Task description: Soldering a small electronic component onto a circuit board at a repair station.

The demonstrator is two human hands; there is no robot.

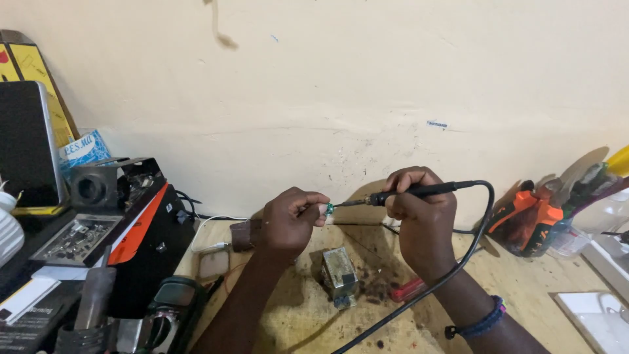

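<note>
My left hand (pixel 289 217) pinches a tiny green part (pixel 329 209) between thumb and fingertips, raised above the wooden bench (pixel 524 288). My right hand (pixel 423 216) grips a black soldering iron (pixel 413 193) like a pen, its metal tip touching the green part. The iron's black cable (pixel 452 272) loops down past my right wrist, which wears a dark beaded bracelet (pixel 481 322). Below the hands, a small metal block with a blue base (pixel 339 274) lies on the scorched bench top.
A black and orange box-shaped machine (pixel 134 229) stands at the left with tools in front of it. A red-handled tool (pixel 409 288) lies by my right wrist. Orange and black tools (pixel 527 219) and a clear container (pixel 603 216) sit at the right, against the cream wall.
</note>
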